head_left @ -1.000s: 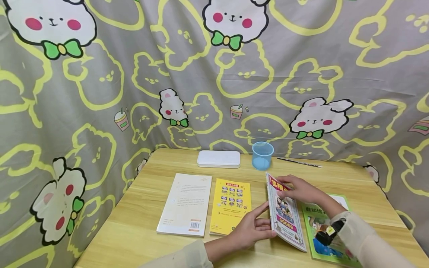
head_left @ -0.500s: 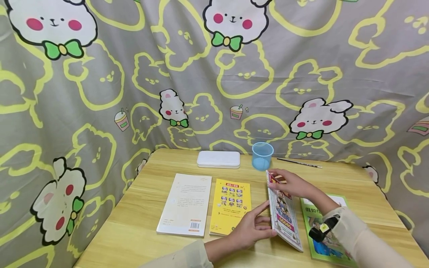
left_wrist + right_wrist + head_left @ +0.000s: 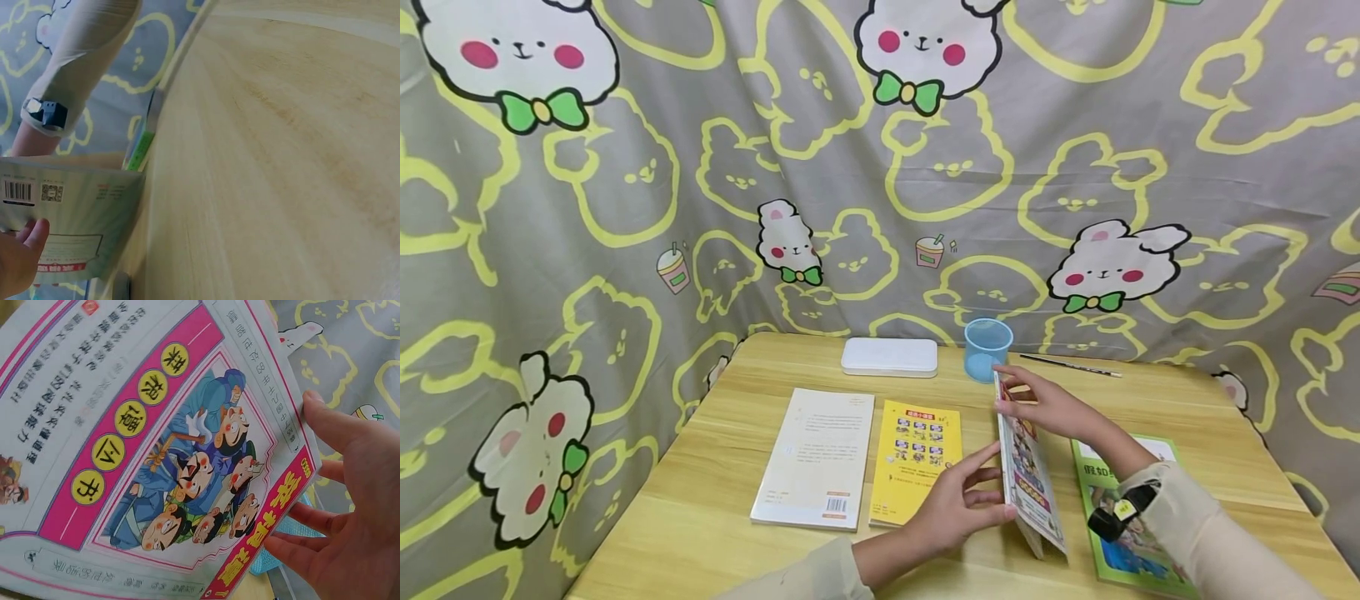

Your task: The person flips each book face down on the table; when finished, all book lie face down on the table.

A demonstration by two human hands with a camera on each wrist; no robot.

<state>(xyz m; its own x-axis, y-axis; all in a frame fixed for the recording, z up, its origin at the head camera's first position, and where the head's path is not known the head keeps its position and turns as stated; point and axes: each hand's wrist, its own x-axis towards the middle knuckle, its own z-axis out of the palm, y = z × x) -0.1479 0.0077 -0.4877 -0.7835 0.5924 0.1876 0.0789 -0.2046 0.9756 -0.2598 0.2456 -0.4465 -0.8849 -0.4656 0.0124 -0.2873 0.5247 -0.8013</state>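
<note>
A picture book (image 3: 1028, 475) stands steeply on edge in the head view, its colourful front cover facing right. At its top edge my right hand (image 3: 1051, 407) grips it, thumb on one side and fingers on the other; the right wrist view shows the cartoon front cover (image 3: 181, 469) up close. On the opposite side my left hand (image 3: 951, 510) touches the book with outstretched fingers. The left wrist view has those fingertips against the back cover (image 3: 87, 219), which bears a barcode. Low down, the covers part slightly.
Left of the hands lie a white book (image 3: 816, 458) and a yellow book (image 3: 917, 450). A green book (image 3: 1101, 533) lies under the right forearm. Farther back are a white case (image 3: 889, 357), a blue mesh cup (image 3: 987, 346) and a pencil (image 3: 1067, 364). A patterned curtain (image 3: 850, 125) hangs behind.
The picture book has turned more upright, so its front cover looks narrower and its lower edges spread apart. My right hand has shifted slightly up and left with it. My left hand barely moved.
</note>
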